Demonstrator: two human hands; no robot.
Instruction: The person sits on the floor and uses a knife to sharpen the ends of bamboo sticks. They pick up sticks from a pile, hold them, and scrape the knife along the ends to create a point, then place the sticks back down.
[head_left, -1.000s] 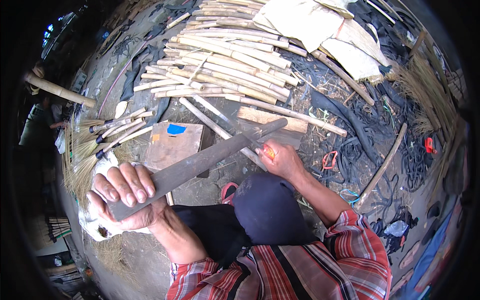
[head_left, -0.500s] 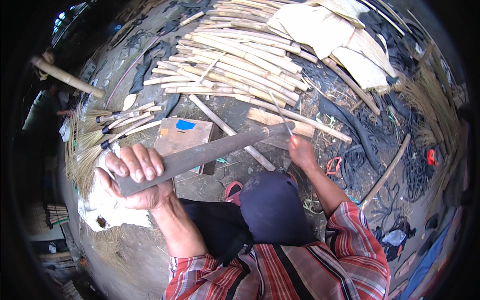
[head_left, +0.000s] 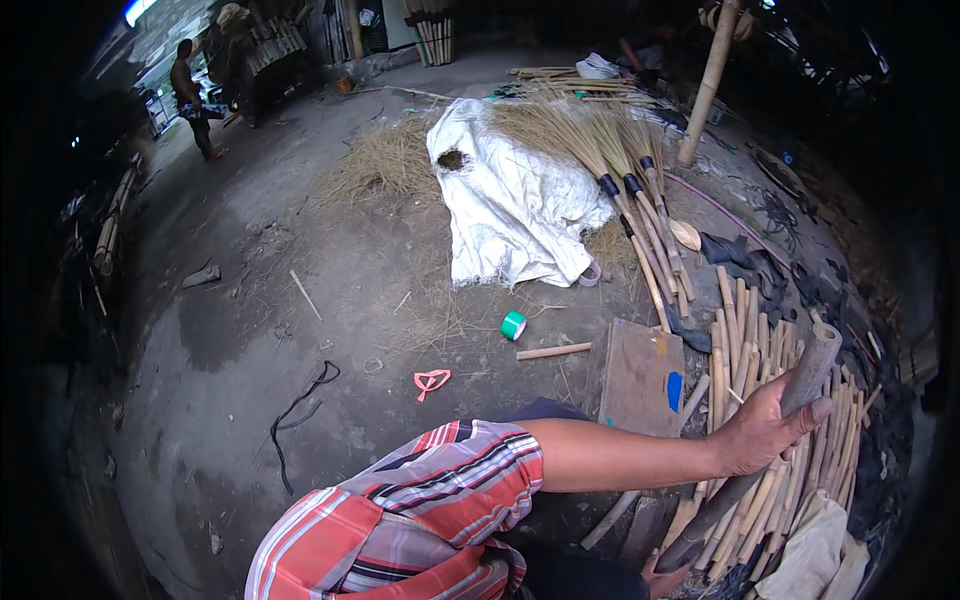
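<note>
A dark, hollow bamboo pole slants across the lower right, its open upper end above my left hand. The fingers of that hand are closed round the pole just below this end, thumb laid along its side. At the bottom edge my right hand shows only in part, curled round the pole's lower end. No knife is visible in it now. Below and behind the pole lies a heap of pale bamboo sticks. A wooden box or board with a blue patch sits left of the heap.
Grass brooms lie beside a white sack on the floor. A green tape roll, a pink strap and a black cord lie nearer. A bamboo post stands at the far right; another person stands far left.
The view has swung left. The pole has tipped from lying across my front to slanting, still in my left hand. My right hand's red-handled knife is out of sight.
</note>
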